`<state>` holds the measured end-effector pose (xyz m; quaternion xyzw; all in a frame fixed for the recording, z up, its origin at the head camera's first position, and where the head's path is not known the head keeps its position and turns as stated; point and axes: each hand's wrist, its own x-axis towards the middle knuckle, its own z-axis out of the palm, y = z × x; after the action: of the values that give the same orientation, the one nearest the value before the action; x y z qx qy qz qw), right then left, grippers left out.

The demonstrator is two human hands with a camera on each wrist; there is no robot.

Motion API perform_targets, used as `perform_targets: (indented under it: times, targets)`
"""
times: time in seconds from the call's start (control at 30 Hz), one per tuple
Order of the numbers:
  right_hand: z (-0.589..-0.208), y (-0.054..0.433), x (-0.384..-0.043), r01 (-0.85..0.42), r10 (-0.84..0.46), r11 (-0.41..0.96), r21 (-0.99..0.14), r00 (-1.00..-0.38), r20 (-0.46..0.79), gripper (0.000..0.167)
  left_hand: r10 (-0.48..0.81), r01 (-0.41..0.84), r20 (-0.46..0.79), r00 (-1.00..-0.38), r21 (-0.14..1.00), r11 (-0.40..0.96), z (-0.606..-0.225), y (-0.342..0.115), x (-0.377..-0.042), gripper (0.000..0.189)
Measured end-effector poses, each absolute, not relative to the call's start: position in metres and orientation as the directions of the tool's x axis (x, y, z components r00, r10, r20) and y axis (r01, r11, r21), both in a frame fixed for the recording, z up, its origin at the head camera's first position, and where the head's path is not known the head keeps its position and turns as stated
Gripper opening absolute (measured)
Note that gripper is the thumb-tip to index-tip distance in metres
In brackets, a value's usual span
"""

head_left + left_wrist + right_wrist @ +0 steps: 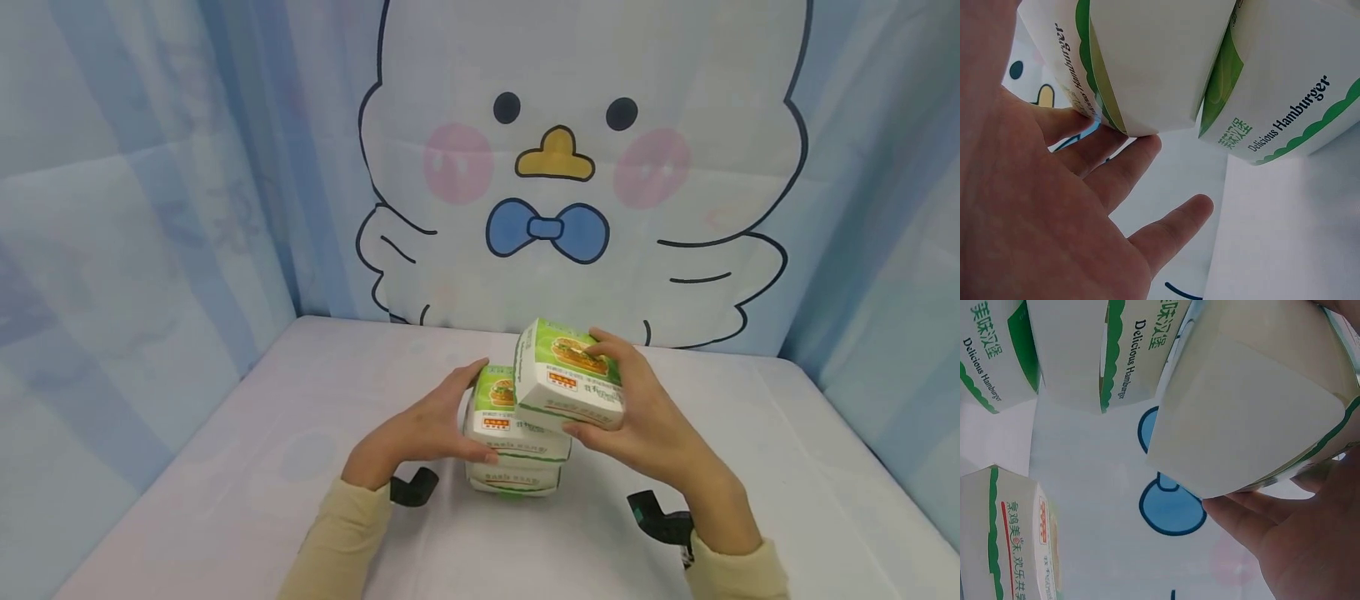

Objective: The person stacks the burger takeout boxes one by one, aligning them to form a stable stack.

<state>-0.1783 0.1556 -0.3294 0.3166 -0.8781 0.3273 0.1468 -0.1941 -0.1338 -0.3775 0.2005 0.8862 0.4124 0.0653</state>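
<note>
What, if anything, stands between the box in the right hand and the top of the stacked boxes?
Nothing visible does. In the head view, the held box overlaps the right part of the upper stacked box; the left hand grips that one from its left side.

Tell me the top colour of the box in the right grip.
Box top: green, with a burger picture; clearest in the head view.

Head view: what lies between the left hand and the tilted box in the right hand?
The upper stacked box; in the head view, the left hand touches it and the tilted box partly hides it.
</note>
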Motion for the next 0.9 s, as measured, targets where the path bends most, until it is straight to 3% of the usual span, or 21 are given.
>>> perform_targets:
  times: [0.43, 0.9]
  targets:
    - [-0.330, 0.144, -0.182, -0.641, -0.453, 0.583, -0.499, -0.767, 0.455, 0.087, 0.437, 0.320, 0.066, -0.897, 0.779, 0.539, -0.380, -0.134, -0.195, 0.124]
    - [-0.337, 0.141, -0.184, -0.700, -0.508, 0.512, -0.498, -0.714, 0.482, 0.081, 0.469, 0.354, 0.098, -0.878, 0.793, 0.496, -0.382, -0.133, -0.197, 0.119]
